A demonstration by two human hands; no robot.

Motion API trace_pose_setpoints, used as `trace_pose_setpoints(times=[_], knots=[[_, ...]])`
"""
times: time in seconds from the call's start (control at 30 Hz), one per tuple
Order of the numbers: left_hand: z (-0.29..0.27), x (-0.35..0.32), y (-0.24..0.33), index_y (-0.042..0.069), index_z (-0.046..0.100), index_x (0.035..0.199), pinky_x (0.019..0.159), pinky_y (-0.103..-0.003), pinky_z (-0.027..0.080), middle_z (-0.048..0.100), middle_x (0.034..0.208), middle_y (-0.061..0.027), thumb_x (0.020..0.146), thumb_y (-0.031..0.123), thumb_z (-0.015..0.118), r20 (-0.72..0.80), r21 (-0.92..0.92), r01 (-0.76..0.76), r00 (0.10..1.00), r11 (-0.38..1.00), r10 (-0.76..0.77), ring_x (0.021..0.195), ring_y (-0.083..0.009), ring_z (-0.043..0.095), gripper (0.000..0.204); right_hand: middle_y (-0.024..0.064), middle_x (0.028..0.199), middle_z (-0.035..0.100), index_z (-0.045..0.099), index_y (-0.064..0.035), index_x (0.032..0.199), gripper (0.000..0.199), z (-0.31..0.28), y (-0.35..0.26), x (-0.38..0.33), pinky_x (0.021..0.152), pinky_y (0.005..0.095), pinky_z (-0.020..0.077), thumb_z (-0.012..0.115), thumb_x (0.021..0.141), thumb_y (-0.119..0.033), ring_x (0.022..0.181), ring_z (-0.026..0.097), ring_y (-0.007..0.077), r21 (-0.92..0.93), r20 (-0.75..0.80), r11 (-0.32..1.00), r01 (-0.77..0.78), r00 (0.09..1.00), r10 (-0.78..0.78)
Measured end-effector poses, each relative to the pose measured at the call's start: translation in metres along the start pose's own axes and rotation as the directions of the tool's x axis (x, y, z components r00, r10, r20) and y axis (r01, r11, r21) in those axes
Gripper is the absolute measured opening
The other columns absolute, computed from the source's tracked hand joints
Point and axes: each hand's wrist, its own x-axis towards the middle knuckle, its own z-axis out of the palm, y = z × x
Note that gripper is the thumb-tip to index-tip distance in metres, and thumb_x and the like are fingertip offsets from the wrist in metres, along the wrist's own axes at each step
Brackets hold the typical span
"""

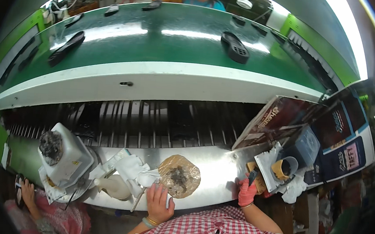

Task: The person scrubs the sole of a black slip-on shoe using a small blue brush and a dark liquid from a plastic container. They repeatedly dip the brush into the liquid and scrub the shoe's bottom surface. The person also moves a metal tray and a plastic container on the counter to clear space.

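A thin, floppy tan round pad [179, 176] is pressed flat by the spread left hand [159, 201]; its rim is probably best pinched. A dark brush [252, 176] is gripped by the red-gloved right hand [246, 193].

Black shoe soles [235, 47] lie on the green conveyor belt [166, 45]; a white jug [63, 155] stands left.

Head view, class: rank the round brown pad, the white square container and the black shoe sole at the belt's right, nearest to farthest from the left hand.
From the left hand:
1. Round brown pad, touching the fingertips, just right.
2. White square container, far left on the metal bench.
3. Black shoe sole, up on the green belt.
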Motion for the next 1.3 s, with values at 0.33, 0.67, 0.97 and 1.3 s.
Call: trace_pose_setpoints(times=[0.33,0.67,0.97,1.3], knots=[[-0.029,0.048,0.025,-0.002,0.047,0.121,0.101,-0.052,0.029,0.052,0.12,-0.0169,0.075,0.009,0.06,-0.153,-0.077,0.093,0.983,0.993,-0.104,0.117,-0.0368,0.044,0.049,0.0062,0.069,0.056,0.056,0.0044,0.107,0.03,0.008,-0.012,0.004,0.066,0.027,0.0471,0.046,0.092,-0.018,0.065,0.054,0.0126,-0.104,0.034,0.988,0.118,0.993,-0.115],[-0.143,0.277,0.126,-0.013,0.026,0.133,0.062,-0.033,0.045,0.056,0.065,-0.009,0.077,0.016,0.063,-0.496,-0.319,-0.256,0.865,0.913,0.069,0.063,-0.0235,0.056,0.072,-0.0021,0.063,0.049,0.052,-0.0028,0.117,0.035,-0.005,0.015,0.015,0.046,0.0199,0.0293,0.044,0.095,-0.029,0.049,0.036,0.0033,-0.072,0.1,0.976,0.207,0.975,-0.199],[-0.06,0.147,0.164,0.001,0.04,0.133,0.086,-0.04,0.043,0.055,0.086,-0.0091,0.078,0.011,0.059,-0.257,-0.467,-0.619,0.778,0.631,0.573,0.079,-0.0265,0.054,0.059,0.0069,0.088,0.058,0.049,0.0002,0.12,0.036,-0.008,0.061,0.051,0.065,0.03,0.0444,0.048,0.094,-0.026,0.076,0.053,0.0176,-0.658,0.388,0.281,0.698,0.635,-0.668],[-0.02,0.044,0.065,0.004,0.061,0.101,0.077,-0.036,0.049,0.061,0.095,-0.0151,0.08,0.013,0.061,0.017,-0.327,0.069,0.998,0.943,-0.067,0.089,-0.0312,0.059,0.024,-0.0006,0.066,0.05,0.052,-0.0003,0.115,0.034,-0.019,-0.004,0.029,0.047,0.0192,0.0319,0.046,0.094,-0.027,0.051,0.038,0.0042,0.099,0.303,0.987,-0.127,0.949,0.092]])
